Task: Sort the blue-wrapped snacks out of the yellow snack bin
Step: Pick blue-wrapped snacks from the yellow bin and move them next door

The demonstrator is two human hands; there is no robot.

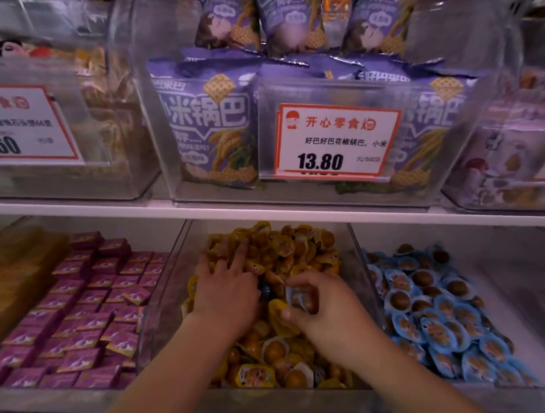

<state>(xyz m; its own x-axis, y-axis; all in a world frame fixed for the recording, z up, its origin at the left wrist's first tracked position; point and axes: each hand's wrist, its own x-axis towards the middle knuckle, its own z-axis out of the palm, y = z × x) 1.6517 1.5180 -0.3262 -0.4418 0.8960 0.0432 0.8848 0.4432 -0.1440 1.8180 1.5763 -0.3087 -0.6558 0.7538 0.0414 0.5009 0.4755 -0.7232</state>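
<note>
A clear bin (359,264) on the lower shelf is heaped with yellow-wrapped snacks (289,248). My left hand (226,286) lies flat on the pile with its fingers spread, pressing into the wrappers. My right hand (323,305) is over the middle of the bin and pinches a small blue-edged wrapped snack (300,300) between thumb and fingers. A dark blue bit (266,290) shows between the two hands. The bin to the right holds a pile of blue-wrapped snacks (446,315).
A bin of purple packets (90,315) sits to the left. The shelf above (265,210) carries clear bins of purple crisp bags (214,128) with price tags (335,139) and overhangs the back of the yellow bin.
</note>
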